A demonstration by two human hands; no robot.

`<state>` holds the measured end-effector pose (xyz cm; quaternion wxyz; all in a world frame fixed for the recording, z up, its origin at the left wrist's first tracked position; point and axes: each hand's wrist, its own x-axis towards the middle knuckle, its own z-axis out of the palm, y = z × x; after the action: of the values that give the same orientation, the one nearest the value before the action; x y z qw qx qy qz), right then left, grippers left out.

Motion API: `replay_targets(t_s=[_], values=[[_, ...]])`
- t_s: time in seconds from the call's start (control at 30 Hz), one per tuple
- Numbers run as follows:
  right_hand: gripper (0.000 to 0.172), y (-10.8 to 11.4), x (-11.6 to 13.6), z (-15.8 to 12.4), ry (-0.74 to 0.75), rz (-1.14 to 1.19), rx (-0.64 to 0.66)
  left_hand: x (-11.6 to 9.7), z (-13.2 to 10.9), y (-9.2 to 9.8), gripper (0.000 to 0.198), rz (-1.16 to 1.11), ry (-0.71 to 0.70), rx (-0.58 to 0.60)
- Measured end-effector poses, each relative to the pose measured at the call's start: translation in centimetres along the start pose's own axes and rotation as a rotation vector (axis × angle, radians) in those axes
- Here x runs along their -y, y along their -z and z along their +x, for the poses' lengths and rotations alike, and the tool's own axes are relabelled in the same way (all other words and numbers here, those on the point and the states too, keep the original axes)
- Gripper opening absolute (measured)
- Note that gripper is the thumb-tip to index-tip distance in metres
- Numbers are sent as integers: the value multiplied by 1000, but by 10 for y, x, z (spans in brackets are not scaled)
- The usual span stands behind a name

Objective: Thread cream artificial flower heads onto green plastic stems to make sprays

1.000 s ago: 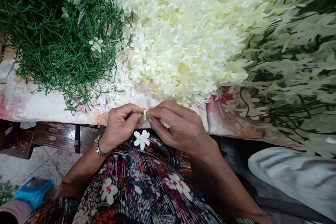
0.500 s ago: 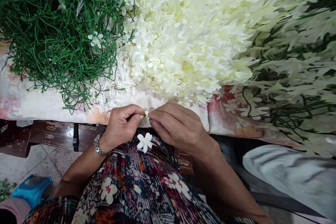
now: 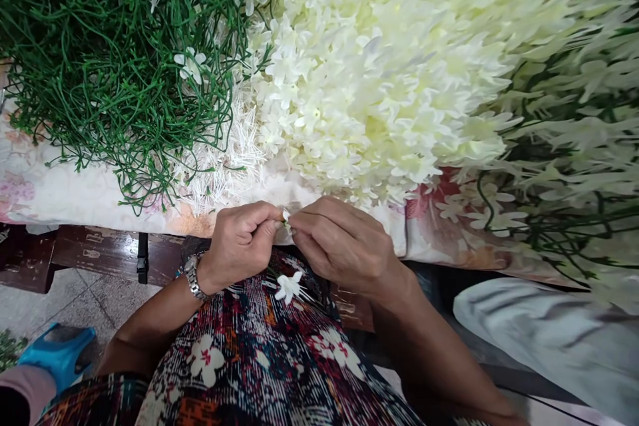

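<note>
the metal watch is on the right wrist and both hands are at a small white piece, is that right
Not quite: the head view shows the metal watch on the wrist of the left hand, not the right hand. Both hands are at a small white piece.

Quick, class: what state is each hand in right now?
Left hand: closed, pinching a small white flower.
Right hand: closed at that flower; its exact hold can't be told.

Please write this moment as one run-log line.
left hand: pinching tiny white-green piece; right hand: pinched close beside it; white flower: below hands; green stems: left of pale flowers
</note>
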<state>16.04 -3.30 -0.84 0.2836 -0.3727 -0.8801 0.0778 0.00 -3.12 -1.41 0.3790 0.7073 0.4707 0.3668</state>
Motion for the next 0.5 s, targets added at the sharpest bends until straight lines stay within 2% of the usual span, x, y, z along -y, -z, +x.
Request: replay_targets(t_s=[0.17, 0.3, 0.4, 0.5], values=[[13, -3, 2, 0, -35, -25, 8, 0, 2, -2, 14, 51, -3, -20], [16, -3, 0, -1, -46, -9, -58, -3, 2, 3, 11, -52, 83, 47], [22, 3, -3, -2, 20, -15, -127, -9, 2, 12, 11, -159, 110, 100], [22, 11, -4, 0, 117, -31, -156, -16, 5, 19, 11, -172, 112, 152]])
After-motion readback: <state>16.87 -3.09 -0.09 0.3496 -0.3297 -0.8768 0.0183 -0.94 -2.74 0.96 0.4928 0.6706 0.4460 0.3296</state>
